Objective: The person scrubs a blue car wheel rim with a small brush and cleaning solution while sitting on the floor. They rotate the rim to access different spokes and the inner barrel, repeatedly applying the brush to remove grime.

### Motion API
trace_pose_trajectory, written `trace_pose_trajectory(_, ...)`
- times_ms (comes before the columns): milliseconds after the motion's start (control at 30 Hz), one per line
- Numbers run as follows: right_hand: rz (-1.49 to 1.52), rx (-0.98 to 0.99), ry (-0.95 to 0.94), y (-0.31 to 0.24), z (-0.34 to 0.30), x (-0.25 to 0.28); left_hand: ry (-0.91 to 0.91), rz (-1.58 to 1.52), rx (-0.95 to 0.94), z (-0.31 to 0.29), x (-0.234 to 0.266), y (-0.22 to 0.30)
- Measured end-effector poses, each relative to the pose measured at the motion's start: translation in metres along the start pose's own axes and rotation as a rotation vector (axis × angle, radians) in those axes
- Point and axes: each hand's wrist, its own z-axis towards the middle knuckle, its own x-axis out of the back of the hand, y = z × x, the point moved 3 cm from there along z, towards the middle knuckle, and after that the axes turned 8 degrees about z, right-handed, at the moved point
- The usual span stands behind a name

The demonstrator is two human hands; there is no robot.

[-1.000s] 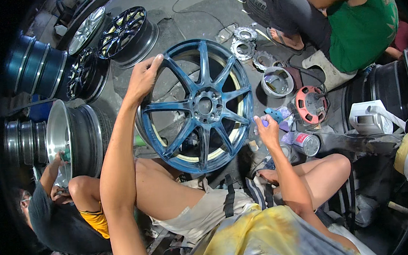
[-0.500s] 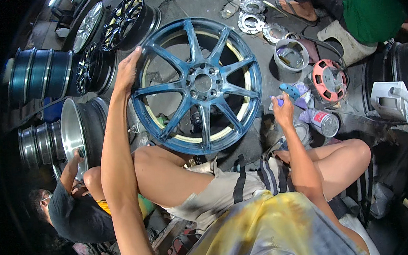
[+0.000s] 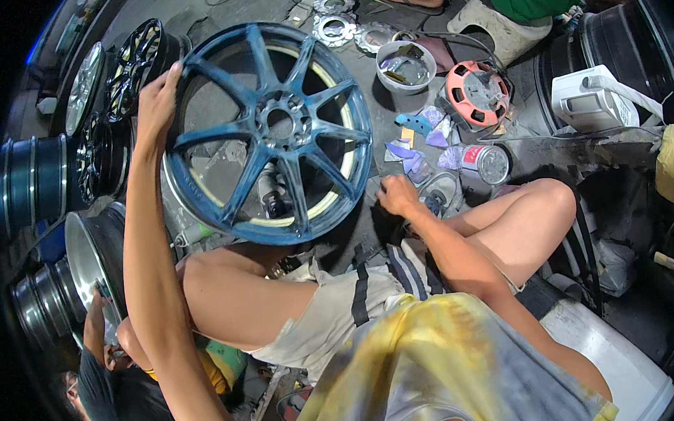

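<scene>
A blue multi-spoke car wheel rim (image 3: pixel 293 167) leans in front of my legs, its face toward me. My left hand (image 3: pixel 159 102) grips its upper left edge, thumb and fingers around the lip. Close to the rim's lower right edge, my right hand (image 3: pixel 398 197) is closed with curled fingers; whatever it may hold is hidden. Beyond it lie crumpled purple abrasive sheets (image 3: pixel 407 154) and a blue sanding block (image 3: pixel 413 123). A tin can (image 3: pixel 492 165) with a red label rests on its side to the right of that hand.
A white tub (image 3: pixel 385 72) with liquid stands behind the sheets, beside a salmon slotted round device (image 3: pixel 457 95). Metal rings (image 3: pixel 335 31) lie farther back. Other wheels (image 3: pixel 38 182) are stacked at left, near a seated person (image 3: pixel 125 397). A white boxy lamp-like unit (image 3: pixel 589 102) is at right.
The whole view has shifted, so things sit farther left. My right hand has moved from the purple sheets toward the rim's lower edge; the purple piece in its fingers no longer shows.
</scene>
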Motion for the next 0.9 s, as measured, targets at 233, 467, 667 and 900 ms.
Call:
trace_pose_trajectory(233, -0.08, -0.092, -0.055, 0.029, 0.014, 0.002, 0.054, 0.441, -0.376, 0.038, -0.032, 0.059)
trace_pose_trajectory(467, -0.085, -0.089, 0.024, 0.064, 0.039, 0.015, 0.253, 0.486, -0.333, 0.0, -0.044, 0.053)
trace_pose_trajectory(667, -0.206, -0.036, -0.426, 0.022, 0.012, -0.009, 0.237, 0.555, -0.418, -0.002, -0.039, 0.045)
trace_pose_trajectory(900, 0.341, 0.702, 0.724, -0.05, -0.136, 0.265, 0.193, 0.389, -0.519, 0.003, -0.032, 0.054)
